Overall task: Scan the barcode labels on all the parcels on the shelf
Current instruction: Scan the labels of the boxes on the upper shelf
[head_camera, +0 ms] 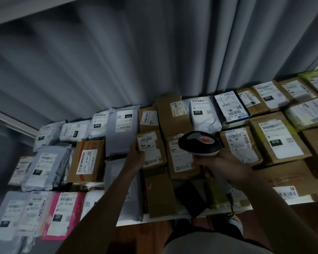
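Cardboard parcel in left grip.

left arm: bare, reaching forward and up from lower left | left hand: fingers curled round the left edge of a small cardboard box | right arm: bare, entering from lower right | right hand: wrapped round the scanner handle, head pointing forward

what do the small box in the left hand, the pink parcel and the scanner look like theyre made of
Small box: brown corrugated cardboard by the look, matte, with a white paper label stuck on top.
Pink parcel: likely a plastic mailer bag, given its bright pink film and soft, uneven edges.
Scanner: hard moulded plastic, with a smooth black and light grey shell that has a slight sheen, and a red-orange patch on top.
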